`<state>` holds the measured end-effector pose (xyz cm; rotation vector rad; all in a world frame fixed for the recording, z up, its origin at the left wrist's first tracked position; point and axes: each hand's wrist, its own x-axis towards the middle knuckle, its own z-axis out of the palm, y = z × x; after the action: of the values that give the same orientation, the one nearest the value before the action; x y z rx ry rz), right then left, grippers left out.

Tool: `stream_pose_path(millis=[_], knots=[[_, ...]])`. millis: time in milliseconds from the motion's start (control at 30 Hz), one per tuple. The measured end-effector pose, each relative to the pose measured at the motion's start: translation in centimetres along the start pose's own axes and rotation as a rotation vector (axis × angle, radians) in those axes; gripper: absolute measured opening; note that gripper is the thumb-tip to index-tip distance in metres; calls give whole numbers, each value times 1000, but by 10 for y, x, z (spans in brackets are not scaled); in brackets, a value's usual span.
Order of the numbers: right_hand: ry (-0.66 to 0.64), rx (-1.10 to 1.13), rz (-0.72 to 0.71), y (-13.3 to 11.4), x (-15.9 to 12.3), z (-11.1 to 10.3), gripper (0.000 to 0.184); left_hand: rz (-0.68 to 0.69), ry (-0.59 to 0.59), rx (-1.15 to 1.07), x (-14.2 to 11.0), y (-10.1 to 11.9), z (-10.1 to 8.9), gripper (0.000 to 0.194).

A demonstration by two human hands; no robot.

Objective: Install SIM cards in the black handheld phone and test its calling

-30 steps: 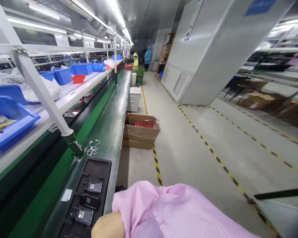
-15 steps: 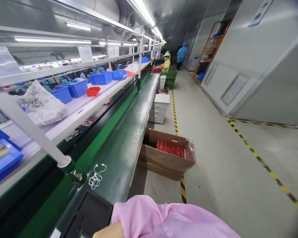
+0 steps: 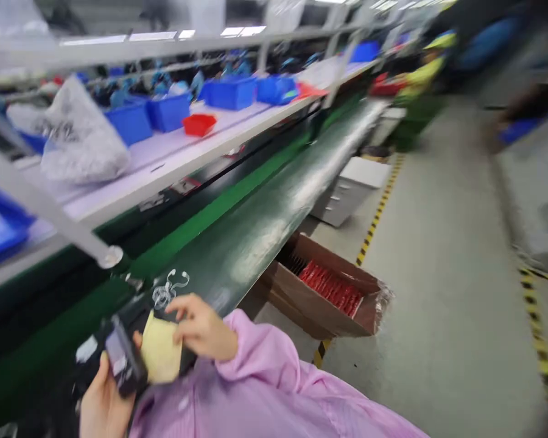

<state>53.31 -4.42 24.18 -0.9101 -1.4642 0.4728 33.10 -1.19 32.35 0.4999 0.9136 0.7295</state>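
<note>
Left hand [image 3: 103, 404] holding device [image 3: 124, 359], right [image 3: 203, 327] touching sheet [image 3: 161, 348]

Bright, even light pouring down from the ceiling strip lights [image 3: 153, 38], and there's hard glare streaking along the green conveyor belt [image 3: 296, 188]! Motion blur smears the whole frame, the right hand [image 3: 202, 325] goes soft, shadows stay faint, and the far right edge bends away, badly out of focus!
</note>
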Motion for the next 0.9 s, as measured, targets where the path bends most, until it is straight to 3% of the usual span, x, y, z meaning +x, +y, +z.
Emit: stream_pose_path(millis=[100,200,333,433,533,700,900], knots=[[63,148,255,6,-3,-9,24,144,255,-188,5,-11,5,44],[28,278,439,18,0,-4,21,261,262,-290,18,-9,5,48],[-19,442,614,34,6,19,18,383,270,-338,25,-16,-12,33],[-66,579,736,48,4,42,35,431,297,-409,25,-37,-25,27],[-160,742,869,59,-7,54,48,463,365,-514,22,-70,-27,32],[-552,960,1167,74,-29,33,73,585,550,-697,8,-139,-2,38],[-1162,1105,1423,70,-69,9,50,756,816,-933,-18,-233,45,31]])
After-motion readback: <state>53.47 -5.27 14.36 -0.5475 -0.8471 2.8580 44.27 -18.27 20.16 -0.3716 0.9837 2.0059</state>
